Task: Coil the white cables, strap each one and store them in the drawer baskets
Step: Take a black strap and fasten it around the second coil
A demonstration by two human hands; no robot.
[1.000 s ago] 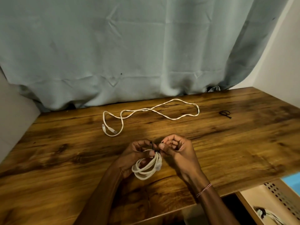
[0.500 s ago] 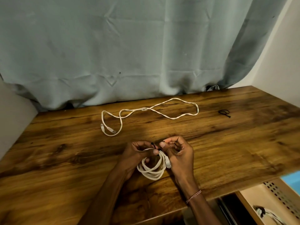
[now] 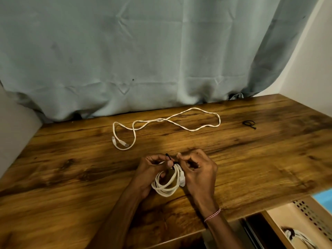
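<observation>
One coiled cable (image 3: 168, 184) sits low over the near part of the worktop (image 3: 71, 168), between two hands. The left hand (image 3: 149, 171) has its fingers (image 3: 152, 159) curled round the coil. The right hand (image 3: 197, 171) has its fingers (image 3: 186, 156) bent and pinching the black strap (image 3: 170, 159) at the top of the coil. A loose cable (image 3: 161, 121) lies farther back, near the curtain (image 3: 143, 60). A spare strap (image 3: 248, 123) lies well off to the right. Down at the right, a drawer basket (image 3: 309, 214) holds a tied cable (image 3: 296, 236).

I see dim, warm light; a soft glare lies on the table (image 3: 161, 139), and the picture's edges bend.
</observation>
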